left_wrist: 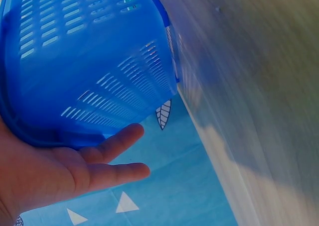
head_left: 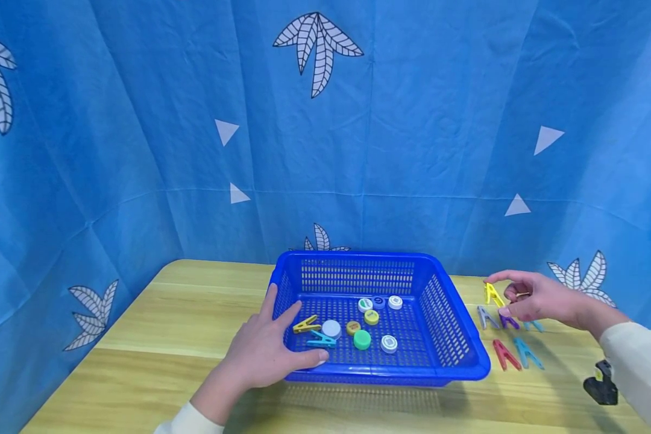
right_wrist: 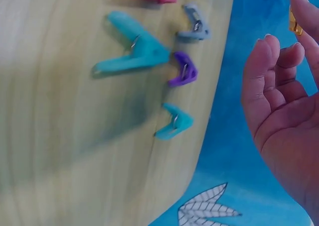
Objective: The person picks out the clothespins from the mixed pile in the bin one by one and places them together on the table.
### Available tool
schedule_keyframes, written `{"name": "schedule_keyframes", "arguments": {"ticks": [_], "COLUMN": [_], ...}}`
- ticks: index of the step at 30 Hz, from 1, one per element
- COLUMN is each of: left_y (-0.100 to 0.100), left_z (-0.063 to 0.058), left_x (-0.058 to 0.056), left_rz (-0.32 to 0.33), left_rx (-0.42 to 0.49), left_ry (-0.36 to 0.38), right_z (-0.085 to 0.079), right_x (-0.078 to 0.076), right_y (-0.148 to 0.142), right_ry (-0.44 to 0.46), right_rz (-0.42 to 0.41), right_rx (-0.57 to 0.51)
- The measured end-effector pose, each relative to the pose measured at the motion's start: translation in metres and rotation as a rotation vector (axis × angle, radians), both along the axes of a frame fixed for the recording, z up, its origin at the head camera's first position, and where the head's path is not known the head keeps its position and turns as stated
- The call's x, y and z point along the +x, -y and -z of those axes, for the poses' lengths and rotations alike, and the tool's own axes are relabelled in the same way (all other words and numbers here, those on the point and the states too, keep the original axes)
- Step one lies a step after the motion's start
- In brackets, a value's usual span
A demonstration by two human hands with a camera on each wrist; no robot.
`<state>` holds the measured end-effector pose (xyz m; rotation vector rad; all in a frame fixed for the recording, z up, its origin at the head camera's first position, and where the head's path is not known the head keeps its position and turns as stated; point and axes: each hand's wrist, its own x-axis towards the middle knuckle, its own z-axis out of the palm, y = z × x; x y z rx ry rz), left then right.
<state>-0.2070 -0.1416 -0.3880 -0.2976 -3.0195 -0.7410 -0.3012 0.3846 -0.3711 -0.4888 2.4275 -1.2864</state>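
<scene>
My right hand point(head_left: 542, 298) pinches a yellow clothespin point(head_left: 493, 295) between thumb and index finger, above the table's right side. In the right wrist view only part of that yellow clothespin point(right_wrist: 297, 17) shows, at the top right. Below and around this hand lie a grey clothespin point(head_left: 486, 317), a purple one point(head_left: 508, 321), a red one point(head_left: 506, 354) and two teal ones, the larger one point(right_wrist: 132, 47) nearer the front. My left hand point(head_left: 266, 346) rests with spread, fairly straight fingers on the near left corner of a blue plastic basket point(head_left: 380, 370).
Inside the basket are a yellow clothespin point(head_left: 306, 325), a teal clothespin point(head_left: 321, 340) and several bottle caps, among them a green one point(head_left: 361, 339). A small black object point(head_left: 601, 383) appears beside the right sleeve. Blue patterned cloth point(head_left: 358, 150) hangs behind the wooden table point(head_left: 157, 337).
</scene>
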Motion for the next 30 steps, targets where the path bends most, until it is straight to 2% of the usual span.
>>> {"name": "schedule_keyframes", "arguments": {"ticks": [5,11,19,30], "left_y": [0.001,0.002,0.001,0.001], "left_z": [-0.001,-0.003,0.0,-0.002], "left_x": [0.001,0.0,0.0,0.001], "left_rz": [-0.003,-0.005,-0.014,-0.004], "left_rx": [-0.005,-0.007,0.002,-0.005], "left_ry": [-0.001,0.0,0.007,0.003], "right_z": [0.008,0.016,0.025,0.036], "right_x": [0.005,0.01,0.021,0.028], "right_y": [-0.012,-0.025,-0.041,-0.056], "right_ry": [-0.007,0.038,0.042,0.088], "right_rz": [-0.026,-0.081,-0.06,-0.112], "right_rx": [-0.026,-0.075,-0.031,-0.111]}}
